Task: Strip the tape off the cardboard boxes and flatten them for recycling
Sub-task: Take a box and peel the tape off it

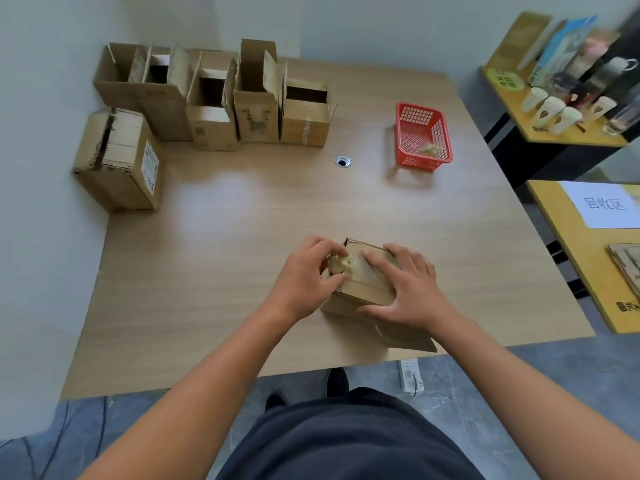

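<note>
A small cardboard box (372, 289) stands near the table's front edge, one flap lying flat toward me. My left hand (304, 275) pinches a crumpled wad of yellowish tape (341, 265) at the box's top left corner. My right hand (405, 285) lies on top of the box with fingers spread, holding it down. Several open boxes (214, 98) stand in a row at the back left. A closed box (119, 161) sits at the left edge.
A red plastic basket (423, 136) with a tape scrap inside sits at the back right of the wooden table (242, 237). A cable hole (343, 161) is mid-table. To the right, a yellow table (588, 271) holds a paper sign and flattened cardboard (627, 265).
</note>
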`<control>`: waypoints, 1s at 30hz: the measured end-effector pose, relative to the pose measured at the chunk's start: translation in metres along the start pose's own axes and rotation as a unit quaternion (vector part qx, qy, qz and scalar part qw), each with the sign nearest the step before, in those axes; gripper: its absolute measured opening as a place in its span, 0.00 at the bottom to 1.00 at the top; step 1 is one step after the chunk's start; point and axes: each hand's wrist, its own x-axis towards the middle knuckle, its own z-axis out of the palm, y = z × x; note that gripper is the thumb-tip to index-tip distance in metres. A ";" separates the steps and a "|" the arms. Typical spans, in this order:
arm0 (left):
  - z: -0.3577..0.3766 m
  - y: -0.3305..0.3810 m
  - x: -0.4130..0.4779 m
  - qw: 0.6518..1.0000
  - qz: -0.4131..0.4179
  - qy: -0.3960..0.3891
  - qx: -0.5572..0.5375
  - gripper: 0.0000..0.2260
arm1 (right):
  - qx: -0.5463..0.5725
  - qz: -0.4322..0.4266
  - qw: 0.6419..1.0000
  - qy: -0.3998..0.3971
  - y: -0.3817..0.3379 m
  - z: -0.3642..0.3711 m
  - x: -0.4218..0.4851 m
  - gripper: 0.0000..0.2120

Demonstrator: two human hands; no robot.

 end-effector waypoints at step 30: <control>0.058 0.066 0.150 0.938 -0.152 0.028 -0.310 0.11 | -0.047 -0.013 0.999 0.011 0.119 -0.075 0.081 0.56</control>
